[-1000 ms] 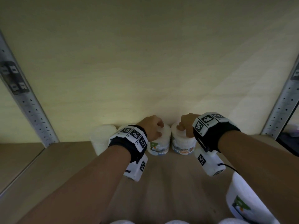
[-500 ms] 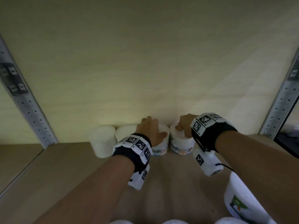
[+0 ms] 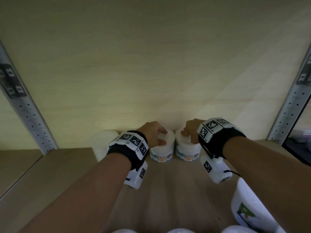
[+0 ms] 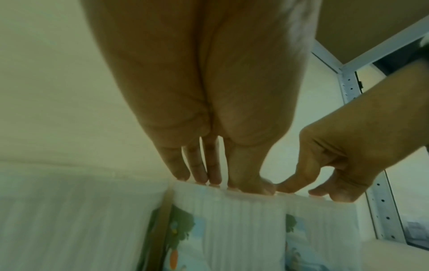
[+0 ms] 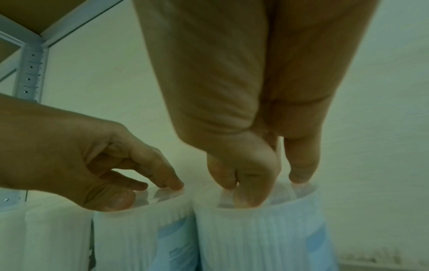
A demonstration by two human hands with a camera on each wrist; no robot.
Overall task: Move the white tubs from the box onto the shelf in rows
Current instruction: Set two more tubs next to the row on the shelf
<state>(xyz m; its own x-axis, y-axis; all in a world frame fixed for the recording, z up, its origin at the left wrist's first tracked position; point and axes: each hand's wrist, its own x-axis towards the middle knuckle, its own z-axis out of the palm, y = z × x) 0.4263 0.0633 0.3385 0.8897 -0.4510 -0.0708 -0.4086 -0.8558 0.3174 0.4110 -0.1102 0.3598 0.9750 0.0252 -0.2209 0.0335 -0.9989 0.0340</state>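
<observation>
Nearest you: three tub lids at frame bottom, plus a larger labelled tub lower right, not yet in the row. Mid: shelf board. Far, at back wall: your left hand, flat on the lid 0.5 s ago, now has fingertips curled, pinching the cotton-bud tub. Right hand pinches the neighbouring tub, as before. Tubs touch. Plain tub further left. Judgement: back row being squared up; release pending.
</observation>
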